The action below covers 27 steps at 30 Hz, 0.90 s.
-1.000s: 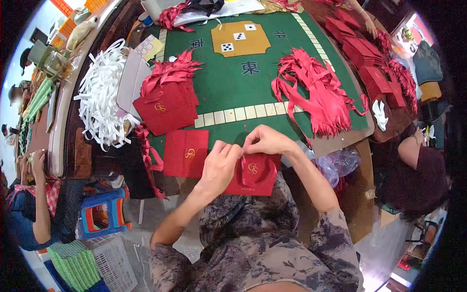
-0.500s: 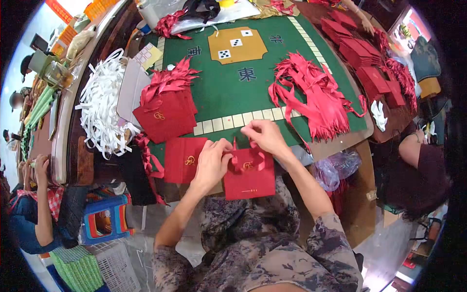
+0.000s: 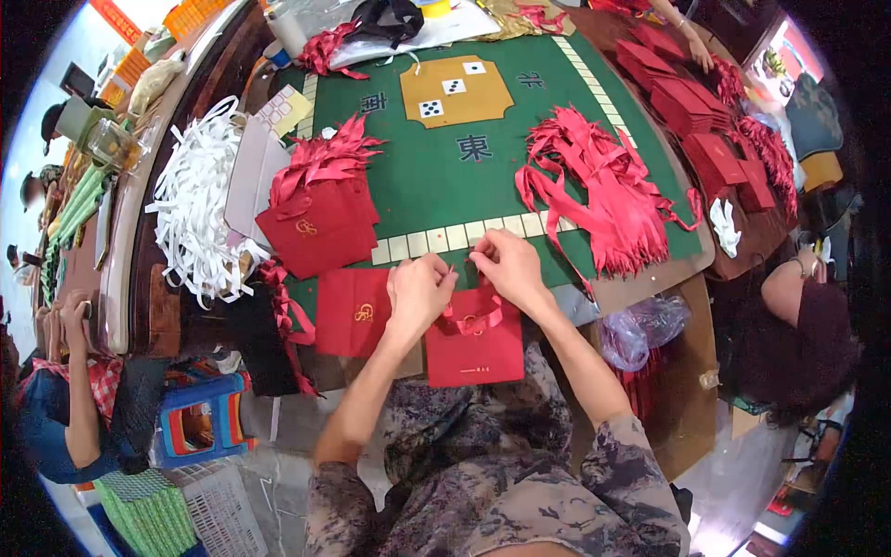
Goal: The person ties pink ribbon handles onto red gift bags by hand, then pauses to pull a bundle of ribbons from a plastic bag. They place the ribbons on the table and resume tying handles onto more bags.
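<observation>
A small red gift bag [image 3: 475, 357] with gold lettering hangs upright below my hands at the table's near edge. Its pink-red ribbon [image 3: 455, 327] loops across the bag's front and rises to my fingers. My left hand [image 3: 419, 292] is closed in a pinch at the ribbon's left part, its fingertips partly hidden. Just right of it, my right hand [image 3: 510, 271] pinches the ribbon above the bag's top edge. Another red bag [image 3: 348, 316] lies flat beside my left hand, partly covered by it.
Stacked red bags with ribbons [image 3: 320, 227] lie to the left, near a heap of white ribbons [image 3: 200, 195]. Loose red ribbons [image 3: 603, 195] cover the right of the green table mat [image 3: 418, 176]. Co-workers sit on both sides; more red bags [image 3: 682, 97] lie far right.
My left hand has moved up and slightly right, closer to my right hand. The ribbon is drawn upward from the bag, and its loop sits differently across the front.
</observation>
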Each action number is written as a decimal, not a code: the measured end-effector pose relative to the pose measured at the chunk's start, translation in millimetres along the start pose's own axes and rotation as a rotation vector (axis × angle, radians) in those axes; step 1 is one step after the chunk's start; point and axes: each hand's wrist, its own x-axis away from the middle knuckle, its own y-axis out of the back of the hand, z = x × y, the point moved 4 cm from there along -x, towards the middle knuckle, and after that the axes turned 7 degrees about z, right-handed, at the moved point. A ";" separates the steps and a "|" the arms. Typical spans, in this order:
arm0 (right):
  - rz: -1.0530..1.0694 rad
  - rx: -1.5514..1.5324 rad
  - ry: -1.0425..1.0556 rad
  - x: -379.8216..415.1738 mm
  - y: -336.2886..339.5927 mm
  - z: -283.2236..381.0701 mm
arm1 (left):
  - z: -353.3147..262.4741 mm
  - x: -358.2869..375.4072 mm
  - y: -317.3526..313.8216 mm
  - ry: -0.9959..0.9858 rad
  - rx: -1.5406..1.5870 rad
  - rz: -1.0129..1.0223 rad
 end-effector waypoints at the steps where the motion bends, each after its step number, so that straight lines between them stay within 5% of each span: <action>1: 0.016 -0.055 -0.009 2.6 2.5 1.4 | 0.6 0.5 0.7 0.062 0.065 0.047; 8: 0.119 -0.480 -0.092 17.9 9.1 4.5 | 12.5 0.4 -10.5 0.153 0.777 0.142; 10: 0.281 -0.587 -0.177 19.3 4.6 7.3 | 10.8 -0.6 -8.8 0.161 0.840 0.194; 27: 0.361 -0.793 -0.111 18.4 11.2 19.4 | 9.8 7.9 -8.0 0.267 1.235 0.451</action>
